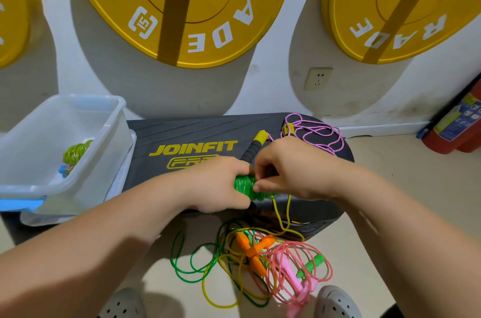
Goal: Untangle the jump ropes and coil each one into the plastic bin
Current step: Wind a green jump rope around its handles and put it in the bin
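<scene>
My left hand (pixel 217 183) grips a tight green rope coil (pixel 246 185) over the black step platform (pixel 182 132). My right hand (pixel 289 169) pinches the coil's right side; a yellow-green strand (pixel 279 216) hangs from it to the floor. A clear plastic bin (pixel 78 119) at the left holds one coiled yellow-green rope (pixel 75 149). On the floor below lies a tangle of green, yellow and pink ropes (pixel 250 268) with orange handles (pixel 253 248). A pink-purple rope (pixel 320 132) with a black-and-yellow handle (pixel 253 147) lies on the platform.
Yellow weight plates (pixel 195 13) hang on the wall behind. A red fire extinguisher (pixel 458 119) stands at the right. The bin lid (pixel 31 217) lies under the bin. My grey shoes (pixel 335 300) are at the bottom edge.
</scene>
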